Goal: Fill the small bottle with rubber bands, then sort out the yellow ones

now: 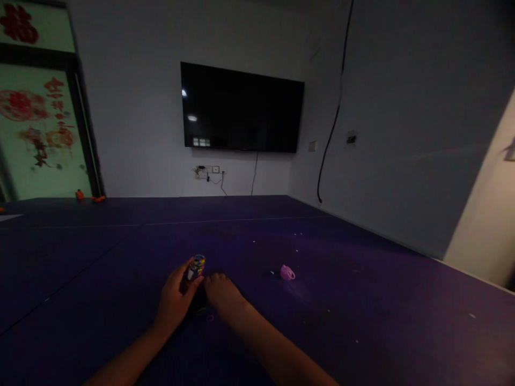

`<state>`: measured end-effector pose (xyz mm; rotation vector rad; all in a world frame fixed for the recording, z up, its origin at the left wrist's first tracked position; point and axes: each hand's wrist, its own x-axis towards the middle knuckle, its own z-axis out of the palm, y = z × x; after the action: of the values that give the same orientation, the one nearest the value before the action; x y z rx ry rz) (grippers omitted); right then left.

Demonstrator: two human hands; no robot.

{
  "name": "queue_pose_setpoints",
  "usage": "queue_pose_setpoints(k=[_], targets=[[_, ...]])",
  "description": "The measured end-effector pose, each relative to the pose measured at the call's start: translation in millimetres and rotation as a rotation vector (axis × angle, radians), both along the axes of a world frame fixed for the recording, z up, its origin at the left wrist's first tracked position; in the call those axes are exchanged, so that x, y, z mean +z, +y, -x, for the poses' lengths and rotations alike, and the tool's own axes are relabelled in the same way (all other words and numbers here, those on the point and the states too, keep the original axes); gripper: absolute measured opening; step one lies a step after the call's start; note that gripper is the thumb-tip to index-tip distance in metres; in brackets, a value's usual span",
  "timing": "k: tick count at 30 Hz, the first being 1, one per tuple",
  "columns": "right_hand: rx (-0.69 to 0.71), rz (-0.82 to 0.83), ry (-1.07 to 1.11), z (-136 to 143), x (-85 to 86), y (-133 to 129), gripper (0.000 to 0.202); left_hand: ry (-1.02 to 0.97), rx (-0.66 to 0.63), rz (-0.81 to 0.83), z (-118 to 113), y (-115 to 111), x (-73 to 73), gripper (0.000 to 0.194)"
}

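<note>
Upright between the thumb and fingers of my left hand [177,294] is a small multicoloured cylinder [197,267], low and left of the middle of the head view. Close to its right side, my right hand [221,292] has its fingers curled downward near the purple surface [241,257]; whatever they may hold is hidden. A small pink cup-like object [287,273] with a ring handle lies to the right of both hands. Just below my hands is a thin pink ring [210,318] on the surface.
White scraps dot the purple surface. A black television [241,110] hangs on the far wall, above sockets and cables. At the back left, small orange objects [79,194] stand near a glass door [40,128]. A dark cable [332,131] hangs along the right wall.
</note>
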<state>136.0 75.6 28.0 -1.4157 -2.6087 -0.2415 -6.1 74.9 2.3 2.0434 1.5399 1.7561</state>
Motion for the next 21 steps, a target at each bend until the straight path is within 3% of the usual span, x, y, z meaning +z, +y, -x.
queue_pose_setpoints(k=[3,8,15,21], targets=[[-0.002,0.042,0.119,-12.4,21.5,4.6,0.031,0.022,-0.025,0.013,-1.0,-2.0,1.3,0.042],[0.006,-0.062,0.599,-21.9,53.2,7.1,0.035,0.057,-0.061,-0.027,-3.3,-5.8,1.5,0.042],[0.07,0.067,0.727,-14.4,64.8,-1.4,0.016,0.077,-0.092,-0.001,-4.7,-8.5,1.9,0.042],[0.033,0.032,0.815,-19.0,74.1,-3.5,0.026,-0.044,-0.075,0.049,-4.1,-9.4,5.4,0.044]])
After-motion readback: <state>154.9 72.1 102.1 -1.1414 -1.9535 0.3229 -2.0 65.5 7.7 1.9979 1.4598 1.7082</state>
